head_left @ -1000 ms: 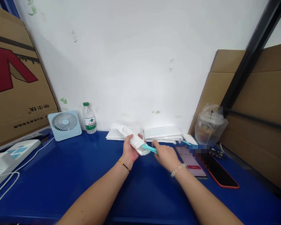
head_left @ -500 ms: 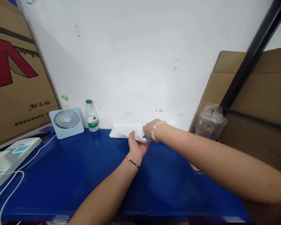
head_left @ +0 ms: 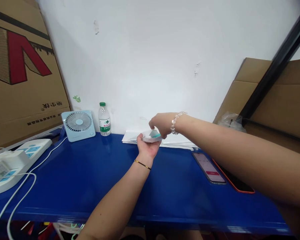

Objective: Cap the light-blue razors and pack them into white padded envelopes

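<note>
Held in my left hand (head_left: 148,146) is a small, soft-looking white packet (head_left: 148,139) with a teal part (head_left: 154,134) near its right end. My left thumb lies over the packet's left end, with the palm beneath it. My right hand (head_left: 162,124) arches over the right end, fingers bent downward and apart. One of its fingertips is at the packet's right edge; whether it presses there is hard to see. Behind both hands, white paper sheets (head_left: 180,141) lie flat against the wall, partly covered by my right hand and forearm.
Along the wall stand a water bottle (head_left: 105,120) and a blue fan (head_left: 78,126). A power strip (head_left: 37,150) with cables is at the left. Two phones (head_left: 208,168) (head_left: 236,180) lie at the right, near a plastic-wrapped cup (head_left: 231,121). Large cardboard boxes (head_left: 27,83) (head_left: 242,80) flank the blue table (head_left: 110,186).
My right hand has loosened from its closed grip at the packet, its fingers now wider apart. More of the teal part shows. The view has shifted, bringing the phones into sight.
</note>
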Tool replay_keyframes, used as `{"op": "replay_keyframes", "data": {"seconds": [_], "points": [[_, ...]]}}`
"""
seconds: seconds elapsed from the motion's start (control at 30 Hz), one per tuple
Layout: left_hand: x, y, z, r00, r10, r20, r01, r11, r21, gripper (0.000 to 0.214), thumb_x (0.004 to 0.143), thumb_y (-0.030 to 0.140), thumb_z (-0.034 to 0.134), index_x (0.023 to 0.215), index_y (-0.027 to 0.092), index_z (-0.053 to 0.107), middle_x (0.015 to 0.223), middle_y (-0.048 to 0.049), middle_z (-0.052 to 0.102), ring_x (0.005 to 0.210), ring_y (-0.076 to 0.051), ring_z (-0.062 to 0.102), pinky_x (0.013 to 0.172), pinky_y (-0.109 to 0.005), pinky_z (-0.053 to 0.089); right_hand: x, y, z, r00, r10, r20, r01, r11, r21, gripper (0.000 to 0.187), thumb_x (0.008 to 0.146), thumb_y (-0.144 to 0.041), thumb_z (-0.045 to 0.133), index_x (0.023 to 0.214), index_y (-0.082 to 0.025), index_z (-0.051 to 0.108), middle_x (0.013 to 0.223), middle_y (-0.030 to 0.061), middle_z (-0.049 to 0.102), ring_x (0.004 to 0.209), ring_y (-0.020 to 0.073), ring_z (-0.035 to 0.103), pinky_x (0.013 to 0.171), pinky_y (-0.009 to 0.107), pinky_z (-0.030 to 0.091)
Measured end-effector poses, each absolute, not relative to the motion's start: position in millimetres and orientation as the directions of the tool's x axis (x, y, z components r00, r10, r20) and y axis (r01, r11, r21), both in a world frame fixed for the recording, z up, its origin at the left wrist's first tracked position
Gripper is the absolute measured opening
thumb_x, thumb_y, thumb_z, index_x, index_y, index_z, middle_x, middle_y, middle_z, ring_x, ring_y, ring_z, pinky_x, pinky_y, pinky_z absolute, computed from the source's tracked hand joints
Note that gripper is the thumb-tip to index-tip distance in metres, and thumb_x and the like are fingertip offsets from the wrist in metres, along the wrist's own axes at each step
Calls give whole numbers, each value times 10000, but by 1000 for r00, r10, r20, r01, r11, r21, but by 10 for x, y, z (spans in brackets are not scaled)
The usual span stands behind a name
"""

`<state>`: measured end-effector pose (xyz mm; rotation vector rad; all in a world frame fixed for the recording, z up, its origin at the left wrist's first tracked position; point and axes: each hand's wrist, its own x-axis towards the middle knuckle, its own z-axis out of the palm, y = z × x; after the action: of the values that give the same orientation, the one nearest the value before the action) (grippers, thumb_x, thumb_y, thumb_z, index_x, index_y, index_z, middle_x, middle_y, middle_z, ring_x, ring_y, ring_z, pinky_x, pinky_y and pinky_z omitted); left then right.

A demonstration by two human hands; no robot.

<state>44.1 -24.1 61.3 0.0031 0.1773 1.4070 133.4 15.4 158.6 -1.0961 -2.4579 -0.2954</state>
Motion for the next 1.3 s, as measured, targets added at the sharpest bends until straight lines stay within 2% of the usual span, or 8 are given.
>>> {"op": "replay_keyframes", "data": {"seconds": [0.13,0.3,0.43,0.6,0.9,1.03,1.17,1.3], "points": [[425,-251,615,165,981,-102,-982,173,77,320,804,395,352,914,147,522,911,-110,603,859,-244,595,700,-403,519,1347,-172,1855,-678,708,198,728,684,44,139,563,-199,766,602,-182,634,510,-28,531,521,120,550,529,248,399],[422,-265,629,163,985,-63,-980,169,106,362,817,391,336,978,139,540,938,-130,605,883,-270,592,683,-422,518,1315,-414,1993,-782,583,223,606,794,47,34,657,-172,663,628,-187,673,598,-26,614,532,101,543,515,218,391],[407,-268,615,148,988,-32,-985,151,86,357,821,389,338,948,140,561,892,-122,608,829,-255,597,664,-408,517,1425,-485,1906,-840,484,245,502,865,13,182,796,-284,543,776,-202,705,799,-3,658,689,122,592,659,247,444],[378,-283,601,174,984,-21,-979,175,104,348,800,399,368,942,140,553,918,-126,604,855,-268,597,673,-429,515,1732,-475,1713,-850,441,287,472,881,45,241,719,-397,646,871,-214,686,1158,60,553,988,196,548,833,319,424],[264,-252,580,355,933,-54,-924,360,133,513,644,231,487,1139,103,443,1032,-192,570,921,-337,587,687,-503,506,1936,-493,1321,-640,661,391,576,750,-325,255,879,-367,429,922,-183,599,810,12,626,713,132,545,664,242,419],[300,-214,526,320,947,-27,-933,319,169,423,643,212,472,1053,111,510,958,-155,589,845,-290,602,666,-438,515,1859,-483,1072,-572,550,609,589,792,-162,221,868,-350,464,972,-196,584,990,61,604,899,174,532,791,300,395],[252,-187,539,239,971,-30,-932,238,272,336,726,293,449,997,115,538,946,-136,584,789,-239,601,652,-384,517,1745,-448,890,-713,429,554,584,802,130,248,869,-376,463,979,-208,608,966,91,599,933,210,506,820,333,353],[113,-119,559,117,993,-4,-914,110,390,469,733,525,494,1104,238,488,1089,-101,536,938,-252,575,749,-430,501,1644,-90,772,-413,605,680,761,640,-108,310,910,-351,354,863,-162,596,749,52,565,707,150,505,660,246,372]]}}
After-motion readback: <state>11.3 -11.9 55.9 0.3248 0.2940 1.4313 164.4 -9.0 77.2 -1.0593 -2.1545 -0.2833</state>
